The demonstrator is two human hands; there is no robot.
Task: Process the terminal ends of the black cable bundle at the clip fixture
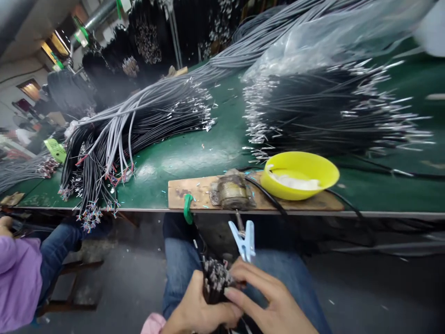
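Over my lap, my left hand (205,310) is wrapped round a thick bundle of black cables (216,278), whose cut, stripped ends point up and away from me. The fingers of my right hand (266,297) are bent against the right side of the same bundle, near its ends; whether they pinch a single cable is hidden. Just beyond my right hand, a light blue clothes peg (244,240) hangs at a metal shaft that sticks out from a small motor (232,191). The motor sits on a wooden board (179,192) at the table's edge.
A yellow bowl (295,190) with white material stands on the board, beside a green hook (188,208). Grey and black cable bundles (153,111) and a black stack (313,111) under plastic lie on the green table (222,139). At left sits a person in a purple top (19,283).
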